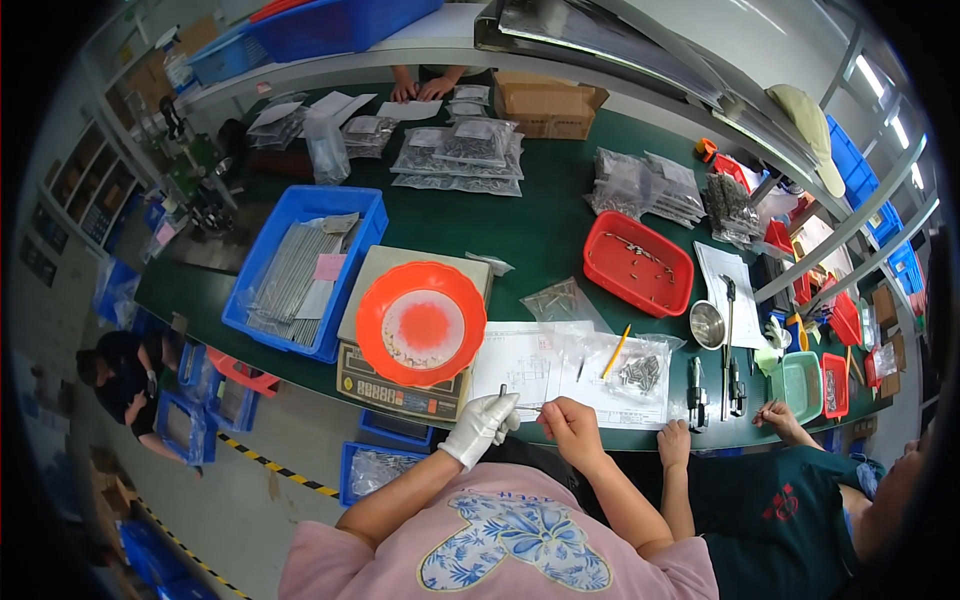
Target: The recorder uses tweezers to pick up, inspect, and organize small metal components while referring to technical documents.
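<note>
**A:** Head view, near edge first. What about the left hand (483, 425)?

**B:** Gloved in white, fingers pressed together, pinching a small metal pin (503, 391) that stands upright above the fingertips.

**A:** And the right hand (570, 425)?

**B:** Bare, fingers curled in, gripping a thin metal rod (528, 408) that points left toward the glove. Just beside the left hand, not clearly touching it.

**A:** Underneath?

**B:** A paper drawing sheet (530, 365) flat on the green surface (545, 225), both hands over its near edge. On the sheet, a yellow pencil (615, 351) lying tilted and a clear bag of small metal parts (640, 372) to the right.

**A:** To the left of the sheet?

**B:** A weighing scale (400, 385) carrying an orange round dish (421, 322), small metal parts around its inner rim. Farther left, a blue bin (305, 265) full of long grey packets.

**A:** Right side?

**B:** A red tray (638, 263) holding a few small pieces, far right of the sheet. Near it, a small steel bowl (707, 323) and dark tools lying along the near edge. A second clear bag (560, 300) between scale and red tray.

**A:** Other people?

**B:** A co-worker in a dark green top at the near right, one hand (673, 440) resting on the surface edge just right of the sheet. Another pair of hands (420, 90) at the far side, beside a cardboard box (548, 105) and stacked bags of parts.
</note>
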`<state>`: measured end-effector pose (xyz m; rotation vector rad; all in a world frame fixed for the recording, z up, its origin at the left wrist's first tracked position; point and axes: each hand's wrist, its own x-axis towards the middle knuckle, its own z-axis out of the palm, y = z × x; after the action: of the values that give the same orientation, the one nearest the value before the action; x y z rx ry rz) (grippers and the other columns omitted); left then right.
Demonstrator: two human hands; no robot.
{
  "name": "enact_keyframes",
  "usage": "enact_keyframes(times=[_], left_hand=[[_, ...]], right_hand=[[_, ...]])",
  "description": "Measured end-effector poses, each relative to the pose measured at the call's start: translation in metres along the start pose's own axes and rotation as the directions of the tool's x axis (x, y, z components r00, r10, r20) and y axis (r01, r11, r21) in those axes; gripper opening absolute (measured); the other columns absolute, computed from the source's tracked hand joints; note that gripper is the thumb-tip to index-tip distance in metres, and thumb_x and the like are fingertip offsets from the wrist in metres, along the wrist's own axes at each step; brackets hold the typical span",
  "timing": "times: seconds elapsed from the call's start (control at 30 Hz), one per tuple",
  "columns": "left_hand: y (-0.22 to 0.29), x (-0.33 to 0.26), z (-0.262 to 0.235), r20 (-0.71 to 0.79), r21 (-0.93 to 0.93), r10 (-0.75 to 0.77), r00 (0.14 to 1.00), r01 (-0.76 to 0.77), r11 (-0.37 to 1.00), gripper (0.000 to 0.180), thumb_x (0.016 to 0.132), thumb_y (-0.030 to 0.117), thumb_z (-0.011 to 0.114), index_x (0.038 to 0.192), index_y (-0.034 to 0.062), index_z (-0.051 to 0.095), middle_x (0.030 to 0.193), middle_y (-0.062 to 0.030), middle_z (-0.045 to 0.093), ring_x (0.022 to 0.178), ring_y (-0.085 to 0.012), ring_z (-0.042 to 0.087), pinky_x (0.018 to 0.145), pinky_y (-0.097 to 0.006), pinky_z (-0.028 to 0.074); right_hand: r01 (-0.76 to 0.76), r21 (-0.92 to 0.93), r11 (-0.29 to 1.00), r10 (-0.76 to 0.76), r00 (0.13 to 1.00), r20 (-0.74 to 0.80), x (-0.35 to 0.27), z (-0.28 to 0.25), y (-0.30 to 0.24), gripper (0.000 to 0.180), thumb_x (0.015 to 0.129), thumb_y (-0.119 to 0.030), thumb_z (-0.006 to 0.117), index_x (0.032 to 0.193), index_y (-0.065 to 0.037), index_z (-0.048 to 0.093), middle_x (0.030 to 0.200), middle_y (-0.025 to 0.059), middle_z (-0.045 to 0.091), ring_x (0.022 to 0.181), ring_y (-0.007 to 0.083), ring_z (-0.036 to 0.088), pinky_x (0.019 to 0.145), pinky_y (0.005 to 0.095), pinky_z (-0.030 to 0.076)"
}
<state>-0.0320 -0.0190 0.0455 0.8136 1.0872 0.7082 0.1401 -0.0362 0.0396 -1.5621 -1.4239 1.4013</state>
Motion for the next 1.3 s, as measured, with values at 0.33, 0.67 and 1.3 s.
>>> enact_keyframes(times=[0.33, 0.67, 1.3], left_hand=[[0.000, -0.003, -0.002, -0.020, 0.011, 0.011, 1.000, -0.011, 1.000, 0.037, 0.081, 0.038, 0.048, 0.062, 0.0075, 0.053, 0.056, 0.0006, 0.049, 0.045, -0.0045, 0.041, 0.042, -0.018, 0.034], [-0.001, -0.010, -0.001, -0.030, -0.006, 0.019, 0.999, -0.019, 1.000, 0.034, 0.081, 0.035, 0.049, 0.062, 0.0069, 0.054, 0.055, 0.0001, 0.049, 0.044, -0.0049, 0.041, 0.041, -0.018, 0.034], [0.006, -0.006, -0.004, -0.064, 0.051, 0.002, 0.998, 0.001, 0.999, 0.035, 0.081, 0.034, 0.050, 0.062, 0.0048, 0.052, 0.051, -0.0002, 0.047, 0.041, -0.0048, 0.040, 0.040, -0.018, 0.033]], right_hand=[[0.065, -0.017, 0.998, -0.066, 0.997, -0.044, 0.000, 0.003, -0.003, 0.010, 0.078, -0.010, 0.054, 0.079, 0.000, 0.055, 0.064, 0.0041, 0.054, 0.057, 0.0087, 0.049, 0.053, 0.0213, 0.041], [0.166, -0.038, 0.985, -0.169, 0.981, -0.098, -0.007, 0.009, -0.004, 0.012, 0.079, -0.011, 0.053, 0.078, 0.001, 0.055, 0.055, 0.0030, 0.051, 0.049, 0.0088, 0.047, 0.047, 0.0224, 0.039], [0.433, 0.106, 0.895, -0.403, 0.888, -0.223, 0.001, 0.018, 0.002, 0.013, 0.082, -0.014, 0.051, 0.080, -0.001, 0.051, 0.064, -0.0008, 0.050, 0.054, 0.0041, 0.043, 0.050, 0.0172, 0.036]])
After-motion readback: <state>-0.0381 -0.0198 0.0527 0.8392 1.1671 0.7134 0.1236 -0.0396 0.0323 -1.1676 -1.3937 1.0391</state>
